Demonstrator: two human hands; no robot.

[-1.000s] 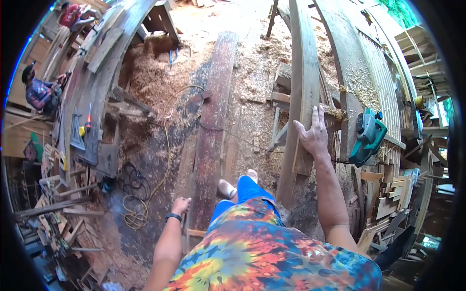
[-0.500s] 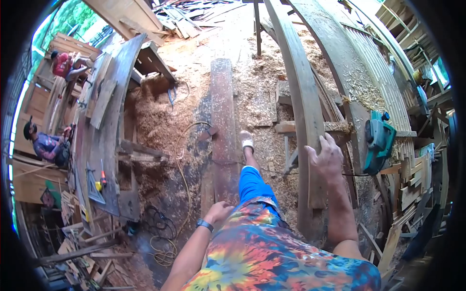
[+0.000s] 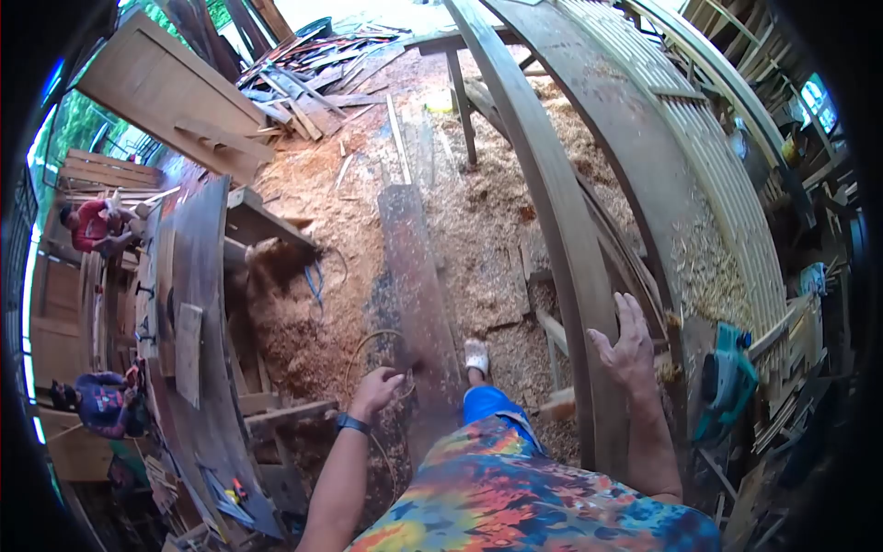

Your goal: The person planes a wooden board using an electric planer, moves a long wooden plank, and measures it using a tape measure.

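Observation:
My right hand (image 3: 629, 345) is spread beside the long wooden beam (image 3: 552, 184), its fingers apart and holding nothing; whether it touches the beam I cannot tell. To its right a green power planer (image 3: 727, 382) lies by the wide plank (image 3: 635, 138) strewn with shavings. My left hand (image 3: 375, 391), with a watch on its wrist, hangs over the floor near a reddish board (image 3: 418, 285). Its fingers are loosely curled with a gap at the thumb, and nothing shows in them.
Two people (image 3: 92, 225) (image 3: 103, 403) are at the left behind a workbench (image 3: 202, 276) with loose boards. A yellow hose (image 3: 354, 354) loops across the floor. Scrap wood (image 3: 322, 69) is piled ahead, and shavings (image 3: 487, 258) cover the ground.
I have walked forward along the beam, so the planer and bench tools now sit lower in view. My right hand has moved along with me. The scrap pile and large panel ahead have come into view.

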